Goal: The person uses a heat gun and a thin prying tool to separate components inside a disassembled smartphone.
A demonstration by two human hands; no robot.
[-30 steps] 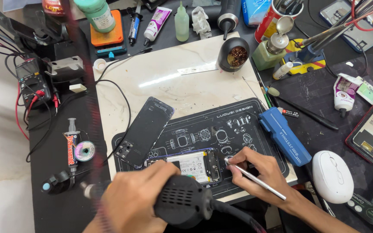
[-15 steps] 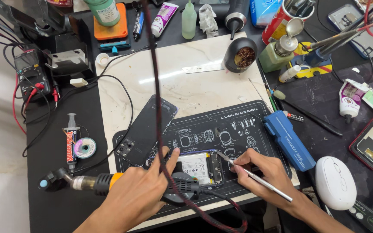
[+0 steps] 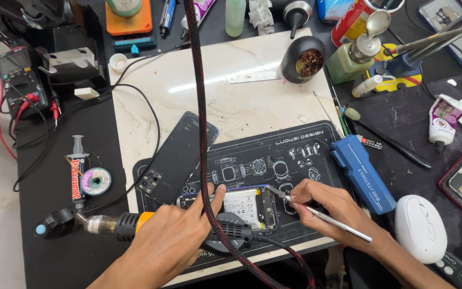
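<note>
While the opened phone point(image 3: 241, 206) lies face-down on the black repair mat point(image 3: 295, 144), both hands are engaged over it. The left hand point(image 3: 172, 241) is closed around the black hot-air handpiece point(image 3: 225, 235), thumb resting by the phone's near edge; the orange-collared nozzle end point(image 3: 108, 225) projects leftward from the phone. The right hand point(image 3: 332, 206) is pinched on metal tweezers point(image 3: 316, 214), whose tips touch the phone's right-hand section. The braided hose point(image 3: 199, 107) rises from the handpiece straight across the phone. The detached back cover point(image 3: 180, 155) lies just up-left of the phone, partly on the marble slab point(image 3: 231, 101). A blue tool case point(image 3: 362, 174) sits right of the phone; a white mouse point(image 3: 418, 227) lies further right on the desk point(image 3: 54, 160). In my judgement, good practice here is steady tweezer tips, light leverage only, and keeping the hose clear of the work area.
</note>
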